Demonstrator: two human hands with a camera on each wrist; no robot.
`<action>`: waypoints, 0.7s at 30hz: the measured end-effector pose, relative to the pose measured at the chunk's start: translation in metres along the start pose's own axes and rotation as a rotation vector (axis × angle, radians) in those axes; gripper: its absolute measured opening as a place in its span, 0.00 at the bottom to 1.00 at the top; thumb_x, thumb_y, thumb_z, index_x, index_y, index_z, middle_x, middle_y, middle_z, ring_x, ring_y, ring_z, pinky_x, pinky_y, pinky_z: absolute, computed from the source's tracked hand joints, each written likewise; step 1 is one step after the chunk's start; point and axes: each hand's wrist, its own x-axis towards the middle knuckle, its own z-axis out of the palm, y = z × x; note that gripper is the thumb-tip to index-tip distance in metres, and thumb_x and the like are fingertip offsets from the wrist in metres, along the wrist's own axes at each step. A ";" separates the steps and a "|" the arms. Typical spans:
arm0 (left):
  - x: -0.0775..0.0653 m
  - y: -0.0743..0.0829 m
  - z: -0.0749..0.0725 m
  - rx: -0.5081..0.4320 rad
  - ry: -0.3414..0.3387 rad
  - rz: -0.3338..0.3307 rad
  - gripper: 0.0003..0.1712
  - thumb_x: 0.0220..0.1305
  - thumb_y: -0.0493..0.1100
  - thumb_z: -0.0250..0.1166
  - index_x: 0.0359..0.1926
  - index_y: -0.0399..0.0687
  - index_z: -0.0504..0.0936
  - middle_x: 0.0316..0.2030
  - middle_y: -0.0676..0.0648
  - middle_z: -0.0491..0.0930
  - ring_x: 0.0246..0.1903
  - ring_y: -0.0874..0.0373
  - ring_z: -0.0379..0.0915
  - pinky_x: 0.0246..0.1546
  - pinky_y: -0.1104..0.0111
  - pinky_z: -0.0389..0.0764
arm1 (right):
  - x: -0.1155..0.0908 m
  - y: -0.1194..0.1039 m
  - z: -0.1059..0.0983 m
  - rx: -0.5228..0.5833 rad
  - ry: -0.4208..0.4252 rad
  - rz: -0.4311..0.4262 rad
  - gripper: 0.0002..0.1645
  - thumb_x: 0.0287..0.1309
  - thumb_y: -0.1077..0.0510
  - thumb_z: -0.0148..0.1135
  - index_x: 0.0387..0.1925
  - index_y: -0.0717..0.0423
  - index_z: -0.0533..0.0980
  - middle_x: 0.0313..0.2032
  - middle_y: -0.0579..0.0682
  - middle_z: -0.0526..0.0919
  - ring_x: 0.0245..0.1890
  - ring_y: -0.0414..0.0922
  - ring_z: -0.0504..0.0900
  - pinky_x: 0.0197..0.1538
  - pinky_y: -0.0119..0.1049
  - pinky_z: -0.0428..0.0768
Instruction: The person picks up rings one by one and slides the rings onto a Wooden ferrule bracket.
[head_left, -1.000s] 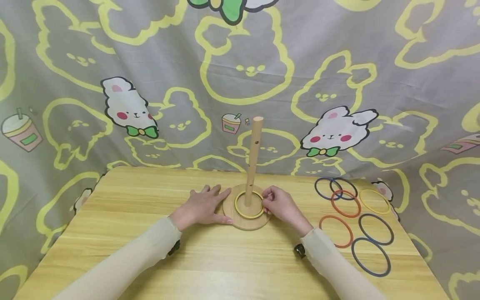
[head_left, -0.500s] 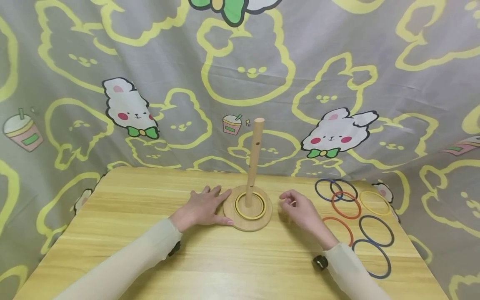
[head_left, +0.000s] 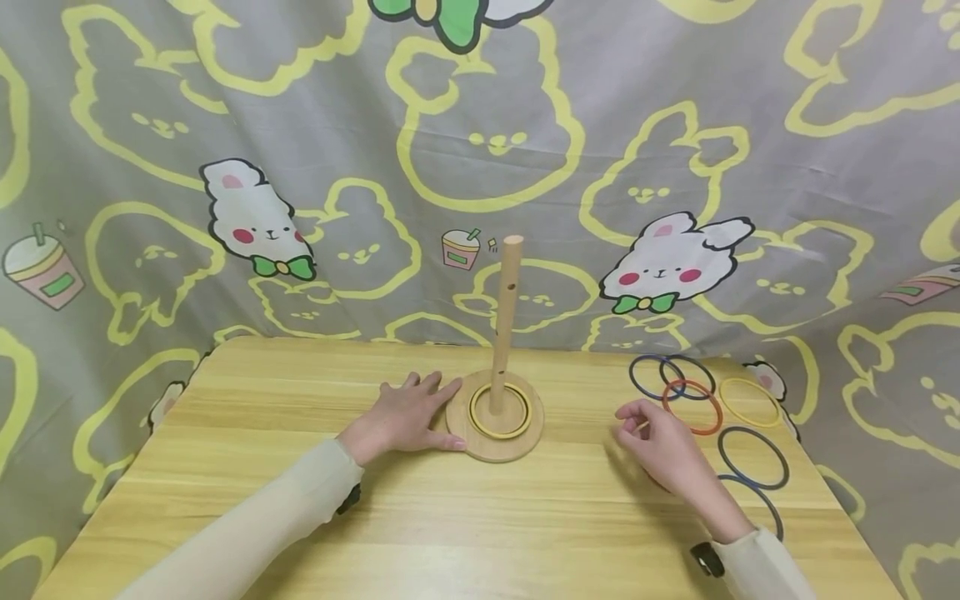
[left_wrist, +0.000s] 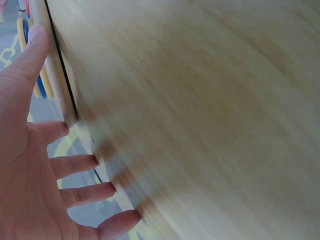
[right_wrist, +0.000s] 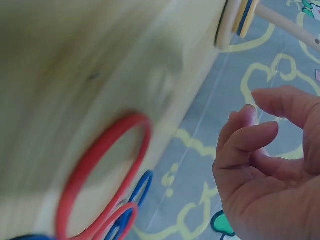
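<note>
My left hand (head_left: 401, 414) lies with fingers spread beside the round wooden base (head_left: 497, 451), its thumb and forefinger at the base's edge. From the base rises an upright wooden pole (head_left: 506, 321). Around the pole's foot lie stacked rings, a yellow ring (head_left: 501, 436) on top; a blue ring (right_wrist: 245, 19) shows beneath it in the right wrist view. My right hand (head_left: 667, 450) hovers above the table at the right, fingers loosely curled with nothing between them. It is close to the red ring (right_wrist: 80, 175) and partly covers another red ring lying nearer me.
Further right on the wooden table (head_left: 420, 533) lie a yellow ring (head_left: 721, 392) and several blue rings (head_left: 787, 471), some overlapping. A grey patterned curtain (head_left: 345, 100) hangs along the table's back and sides.
My right hand has let go of the yellow ring at the pole's foot and moved right, over to the loose rings. The left hand has stayed at the base.
</note>
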 end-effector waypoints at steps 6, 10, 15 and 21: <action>-0.001 -0.002 0.001 0.005 0.010 -0.004 0.63 0.64 0.81 0.67 0.87 0.53 0.61 0.81 0.33 0.61 0.76 0.23 0.58 0.59 0.17 0.63 | -0.013 0.021 -0.008 -0.042 -0.044 0.047 0.15 0.70 0.58 0.73 0.50 0.62 0.81 0.39 0.47 0.83 0.36 0.43 0.82 0.37 0.39 0.79; -0.001 -0.002 0.001 0.003 0.009 0.000 0.63 0.64 0.81 0.67 0.87 0.53 0.60 0.81 0.33 0.61 0.76 0.22 0.58 0.59 0.17 0.62 | -0.018 0.033 -0.013 -0.104 -0.088 0.061 0.12 0.68 0.56 0.74 0.41 0.58 0.79 0.33 0.46 0.80 0.31 0.43 0.79 0.35 0.39 0.75; 0.000 -0.004 0.003 0.008 -0.004 -0.004 0.63 0.64 0.82 0.65 0.88 0.56 0.58 0.82 0.34 0.59 0.77 0.23 0.56 0.60 0.17 0.61 | -0.022 0.042 -0.015 -0.194 -0.151 0.065 0.15 0.68 0.52 0.75 0.39 0.58 0.79 0.32 0.45 0.78 0.32 0.44 0.74 0.38 0.43 0.74; 0.000 0.000 0.001 0.001 -0.004 0.000 0.62 0.65 0.81 0.66 0.88 0.54 0.60 0.82 0.33 0.59 0.76 0.22 0.57 0.60 0.17 0.62 | -0.022 0.047 -0.013 -0.184 -0.210 0.080 0.10 0.72 0.54 0.70 0.38 0.57 0.82 0.31 0.44 0.80 0.31 0.45 0.74 0.38 0.44 0.75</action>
